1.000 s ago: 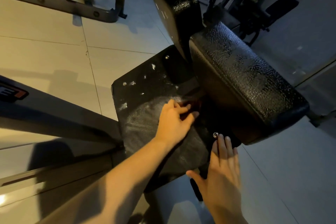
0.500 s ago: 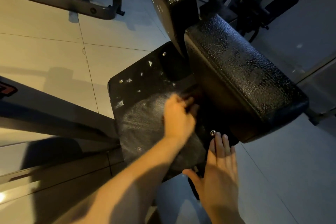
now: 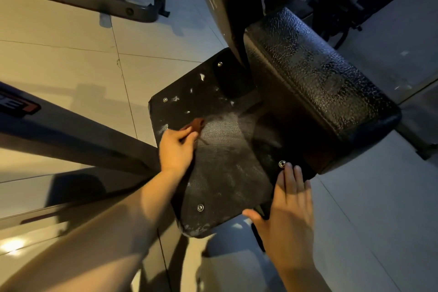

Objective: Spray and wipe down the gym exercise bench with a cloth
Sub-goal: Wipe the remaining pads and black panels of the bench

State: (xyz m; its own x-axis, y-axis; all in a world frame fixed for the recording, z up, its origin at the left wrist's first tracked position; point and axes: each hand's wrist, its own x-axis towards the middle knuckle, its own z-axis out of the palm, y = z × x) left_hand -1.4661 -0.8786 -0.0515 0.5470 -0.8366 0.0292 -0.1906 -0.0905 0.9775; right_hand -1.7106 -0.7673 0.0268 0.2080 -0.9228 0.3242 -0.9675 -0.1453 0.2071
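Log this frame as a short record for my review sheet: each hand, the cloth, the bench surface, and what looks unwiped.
left hand: grips a reddish-brown cloth against the left side of the flat black bench panel
right hand: flat, fingers straight, resting on the panel's near right edge
round metal stud: just beyond the right fingertips
surface: hazy streaks across the panel's middle
unwiped: white specks on the far part
textured black cushion: raised, to the right of the panel
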